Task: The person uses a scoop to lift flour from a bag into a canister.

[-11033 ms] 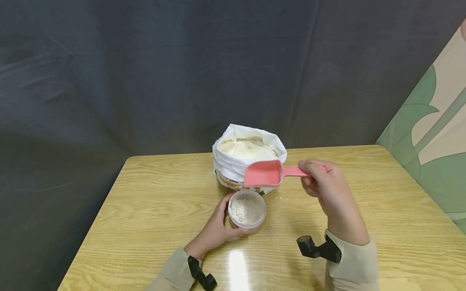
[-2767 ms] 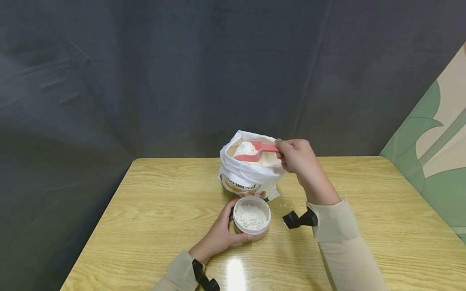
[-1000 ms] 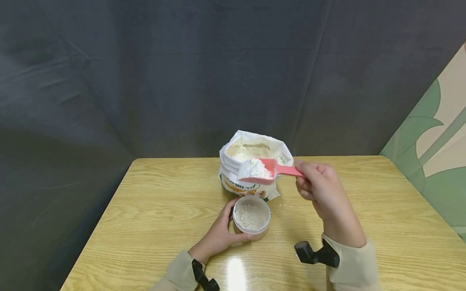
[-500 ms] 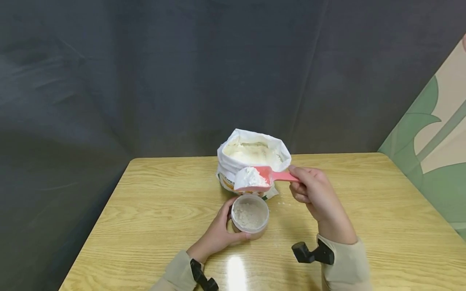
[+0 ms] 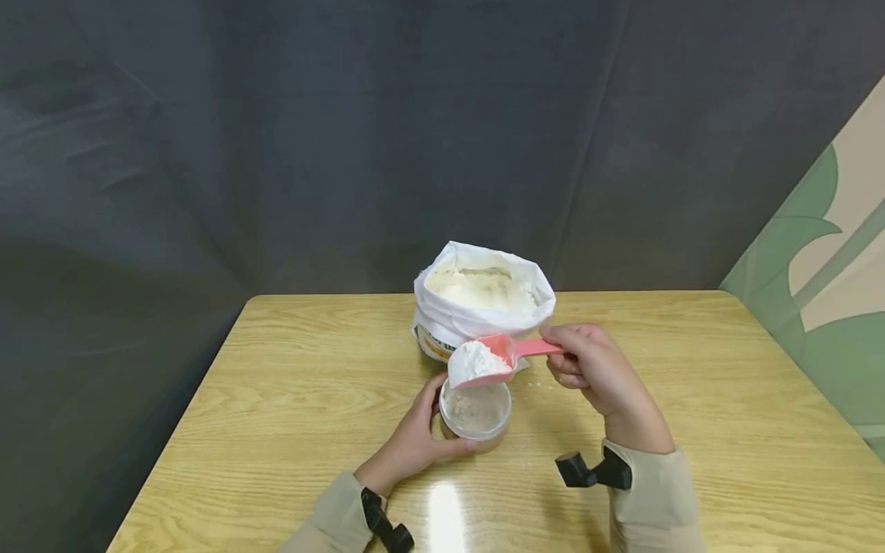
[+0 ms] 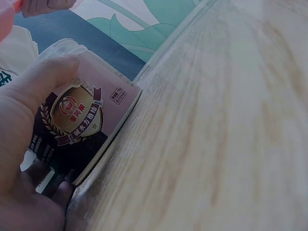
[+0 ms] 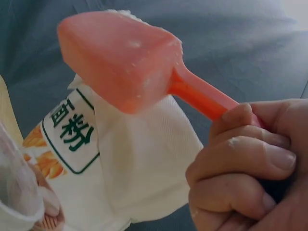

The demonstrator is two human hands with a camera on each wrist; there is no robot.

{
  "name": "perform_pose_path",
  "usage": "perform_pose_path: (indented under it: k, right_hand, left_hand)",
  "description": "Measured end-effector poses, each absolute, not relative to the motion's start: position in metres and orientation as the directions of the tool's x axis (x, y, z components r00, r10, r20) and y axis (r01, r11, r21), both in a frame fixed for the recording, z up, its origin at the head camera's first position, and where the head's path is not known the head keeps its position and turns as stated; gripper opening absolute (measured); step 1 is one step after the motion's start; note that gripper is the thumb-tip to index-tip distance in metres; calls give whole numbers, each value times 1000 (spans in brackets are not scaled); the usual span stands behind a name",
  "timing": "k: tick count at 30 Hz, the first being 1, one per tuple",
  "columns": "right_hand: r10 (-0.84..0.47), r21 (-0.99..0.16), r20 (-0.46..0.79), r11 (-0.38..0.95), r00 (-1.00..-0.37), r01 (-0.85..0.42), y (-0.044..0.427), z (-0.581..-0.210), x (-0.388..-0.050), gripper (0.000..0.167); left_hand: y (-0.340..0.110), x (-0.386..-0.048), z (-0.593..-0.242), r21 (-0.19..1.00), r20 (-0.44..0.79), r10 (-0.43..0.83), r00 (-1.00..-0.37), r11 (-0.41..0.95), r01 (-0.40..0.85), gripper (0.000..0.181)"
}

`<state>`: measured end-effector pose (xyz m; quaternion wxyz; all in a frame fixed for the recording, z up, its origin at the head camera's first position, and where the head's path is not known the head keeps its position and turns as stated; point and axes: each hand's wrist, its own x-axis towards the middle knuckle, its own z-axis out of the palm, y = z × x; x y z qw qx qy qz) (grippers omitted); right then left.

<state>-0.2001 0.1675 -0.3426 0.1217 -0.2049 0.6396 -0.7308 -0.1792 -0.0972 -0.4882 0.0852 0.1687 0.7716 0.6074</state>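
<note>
My right hand (image 5: 600, 376) grips the handle of a pink scoop (image 5: 503, 349), heaped with white flour (image 5: 473, 361). The scoop hangs over the far rim of a round plastic jar (image 5: 477, 418), which has some flour inside. Curled round the jar's left side, my left hand (image 5: 411, 442) holds it upright on the table; the left wrist view shows a label with a shield emblem on the jar (image 6: 77, 115). Right behind the jar stands an open white flour bag (image 5: 477, 303), its top rolled down and flour visible within. In the right wrist view the scoop's underside (image 7: 120, 57) faces the camera.
The wooden table (image 5: 290, 384) carries specks of spilled flour (image 5: 542, 386) to the right of the jar. A dark curtain (image 5: 387, 138) hangs behind the table's back edge. At the right is a wall panel (image 5: 830, 307) with green leaf shapes.
Earlier the scoop was empty, then it took up flour inside the bag. Over the last second my right hand has brought the loaded scoop nearer, from the bag's front to the jar. The left hand stays put.
</note>
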Motion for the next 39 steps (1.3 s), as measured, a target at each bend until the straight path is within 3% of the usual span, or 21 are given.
perform_pose_path:
  k: [14, 28, 39]
  right_hand:
    - [-509, -999, 31, 16, -860, -45, 168, -351, -210, 38]
    - [-465, -976, -56, 211, -884, -49, 171, -349, -209, 37]
    - [-458, -962, -91, 269, -884, -40, 167, -350, -208, 36]
  left_hand:
    - [-98, -177, -489, 963, 87, 350, -933, 210, 169, 104]
    - [-95, -179, -488, 961, 103, 357, -928, 207, 186, 105]
    - [-96, -178, -487, 960, 86, 358, -930, 220, 174, 103]
